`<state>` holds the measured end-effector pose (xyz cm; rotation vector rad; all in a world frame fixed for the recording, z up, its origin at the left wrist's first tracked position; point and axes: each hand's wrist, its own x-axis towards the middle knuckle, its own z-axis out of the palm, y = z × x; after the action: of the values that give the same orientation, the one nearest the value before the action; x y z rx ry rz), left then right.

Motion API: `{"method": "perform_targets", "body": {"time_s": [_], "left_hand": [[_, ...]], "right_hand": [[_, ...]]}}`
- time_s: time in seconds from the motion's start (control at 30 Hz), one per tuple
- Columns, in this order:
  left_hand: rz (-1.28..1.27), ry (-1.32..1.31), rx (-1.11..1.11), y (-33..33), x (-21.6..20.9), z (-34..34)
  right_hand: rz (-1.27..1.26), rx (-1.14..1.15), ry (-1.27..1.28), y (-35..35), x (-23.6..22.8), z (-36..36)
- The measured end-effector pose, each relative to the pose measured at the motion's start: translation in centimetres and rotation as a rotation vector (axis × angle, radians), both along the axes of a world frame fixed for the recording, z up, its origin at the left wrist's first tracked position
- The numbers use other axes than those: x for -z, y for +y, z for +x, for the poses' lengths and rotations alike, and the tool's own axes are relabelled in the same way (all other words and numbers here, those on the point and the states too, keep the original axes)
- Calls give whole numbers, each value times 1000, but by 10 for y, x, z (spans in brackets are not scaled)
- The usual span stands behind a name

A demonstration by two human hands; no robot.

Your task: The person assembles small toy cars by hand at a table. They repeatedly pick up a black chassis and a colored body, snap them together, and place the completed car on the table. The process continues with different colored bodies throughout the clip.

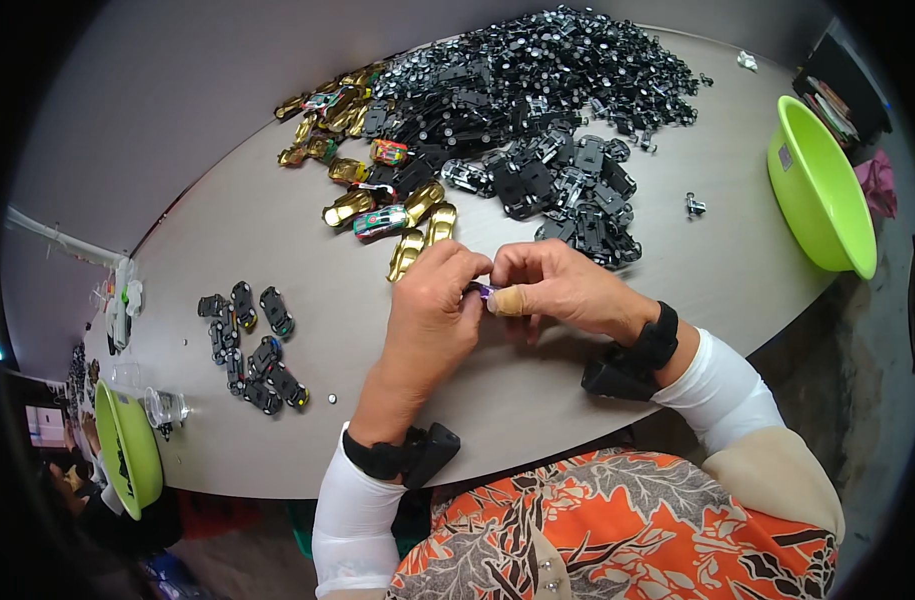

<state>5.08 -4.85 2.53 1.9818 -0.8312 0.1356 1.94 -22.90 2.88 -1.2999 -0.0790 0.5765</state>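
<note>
Over the middle of the table, my left hand [439, 298] and my right hand [557, 288] meet with fingers closed around a toy car [483, 291]. Only a small purple and dark part of it shows; the fingers hide the rest. A tan covering wraps my right thumb. Just beyond my left hand lie gold toy car bodies [405, 254] and a green, white and red one [381, 222]. Past my right hand is a heap of black toy car bases [589, 200]. Several toy cars [265, 352] lie wheels-up to the left of my left forearm.
A large pile of small wheel and axle pieces [537, 70] covers the far side. One loose wheel piece [695, 206] lies right. Green basins stand at the right edge [827, 190] and lower left [132, 450]. A clear plastic cup [163, 406] lies left, near a small round piece [332, 398].
</note>
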Motion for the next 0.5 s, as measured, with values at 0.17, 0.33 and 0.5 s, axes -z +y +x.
{"method": "perform_targets", "body": {"time_s": [0.17, 0.33, 0.5], "left_hand": [[-94, 118, -65, -21, -10, 10], [199, -9, -61, -59, 6, 23], [360, -43, -67, -87, 8, 25]], "right_hand": [[-259, 295, -392, -37, -17, 15], [-244, 567, -591, -56, -24, 21], [-440, 556, -650, -43, -25, 19]]}}
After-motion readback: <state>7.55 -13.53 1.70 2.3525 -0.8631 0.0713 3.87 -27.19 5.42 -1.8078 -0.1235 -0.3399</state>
